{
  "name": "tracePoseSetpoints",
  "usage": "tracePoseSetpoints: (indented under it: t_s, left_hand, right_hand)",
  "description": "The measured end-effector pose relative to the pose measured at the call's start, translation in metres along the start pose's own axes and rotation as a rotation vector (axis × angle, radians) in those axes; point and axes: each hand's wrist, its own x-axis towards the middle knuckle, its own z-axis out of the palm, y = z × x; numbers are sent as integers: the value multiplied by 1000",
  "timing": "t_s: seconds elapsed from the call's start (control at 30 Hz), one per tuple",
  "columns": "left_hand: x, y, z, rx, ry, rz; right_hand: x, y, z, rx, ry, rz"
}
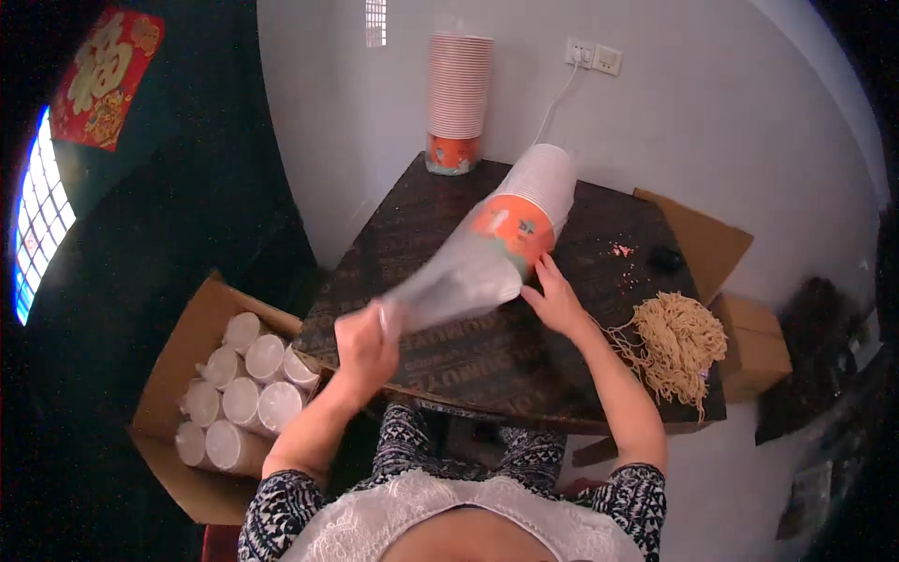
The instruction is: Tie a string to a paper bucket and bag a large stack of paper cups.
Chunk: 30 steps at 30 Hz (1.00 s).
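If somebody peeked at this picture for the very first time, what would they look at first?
Probably the orange-and-white cup stack slanting over the dark table, its clear plastic sleeve pulled out by the left hand while the right hand touches the cups. Then the fluffy heap of beige strings at the table's right, and the bright red poster at the upper left.

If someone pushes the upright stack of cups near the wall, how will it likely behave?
The upright stack probably tips easily, being tall on a narrow base. It is likely light: closely nested rims suggest thin walls.
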Motion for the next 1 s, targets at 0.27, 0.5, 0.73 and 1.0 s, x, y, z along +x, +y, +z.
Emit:
tracePoseSetpoints:
  t_s: [0.27, 0.5, 0.73, 1.0]
  left_hand:
    - [-56, 24, -7, -238, -125, 209]
    - [-71, 35, 8, -499, -442, 231]
    - [-65, 33, 11, -491, -501, 62]
    - [-76, 9, 10, -346, -493, -275]
  right_hand:
    - [-59, -99, 10, -294, 238, -446]
    - [-45, -83, 45, -561, 283, -581]
    - [4, 20, 18, -577, 298, -529]
    - [-45, -39, 25, -255, 184, -521]
